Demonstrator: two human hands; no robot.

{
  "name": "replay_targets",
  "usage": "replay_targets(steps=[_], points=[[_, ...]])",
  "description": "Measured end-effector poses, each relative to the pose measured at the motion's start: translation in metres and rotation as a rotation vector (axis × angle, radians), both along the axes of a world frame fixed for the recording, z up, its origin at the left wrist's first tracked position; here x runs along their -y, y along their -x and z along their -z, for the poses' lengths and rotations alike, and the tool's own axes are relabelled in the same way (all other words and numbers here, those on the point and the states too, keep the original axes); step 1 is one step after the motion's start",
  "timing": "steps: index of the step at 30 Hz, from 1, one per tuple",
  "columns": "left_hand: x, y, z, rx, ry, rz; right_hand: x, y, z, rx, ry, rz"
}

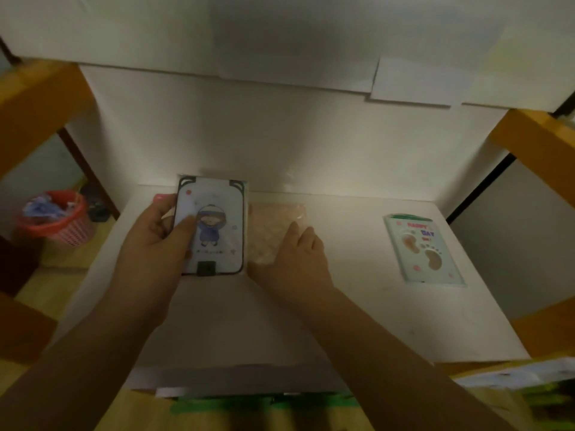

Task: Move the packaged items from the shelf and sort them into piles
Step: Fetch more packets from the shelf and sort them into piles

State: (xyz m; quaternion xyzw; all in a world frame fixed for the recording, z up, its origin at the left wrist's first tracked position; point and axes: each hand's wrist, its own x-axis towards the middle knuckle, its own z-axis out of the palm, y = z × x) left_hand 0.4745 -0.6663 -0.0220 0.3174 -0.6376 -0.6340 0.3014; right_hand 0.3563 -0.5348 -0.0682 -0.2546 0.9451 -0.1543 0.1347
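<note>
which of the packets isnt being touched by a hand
The footprint packet, far right on the shelf; hands touch the other two.

On the white shelf board (pixel 357 321), the left hand (pixel 155 244) holds a wrapped card with a cartoon child in a blue coat (pixel 214 225), thumb across its face. Just beside it, the right hand (pixel 298 253) rests flat-fingered on a pinkish packet in clear wrap (pixel 270 225). Well apart to the right lies a pale green footprint card (pixel 423 248). A red plastic basket (pixel 59 219) stands on the floor at left.
</note>
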Motion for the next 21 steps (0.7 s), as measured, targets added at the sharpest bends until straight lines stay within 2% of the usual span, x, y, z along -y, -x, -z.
replay_targets(steps=[8,12,21], points=[[0.017,-0.02,-0.001,-0.033,-0.04,-0.037,-0.005,0.001,0.009,-0.072,-0.052,0.026],[0.029,-0.029,-0.002,-0.04,-0.05,-0.086,-0.012,0.008,0.005,-0.154,-0.011,0.078],[0.04,-0.042,-0.007,-0.075,-0.08,-0.078,-0.008,0.024,-0.014,-0.045,-0.112,0.116]])
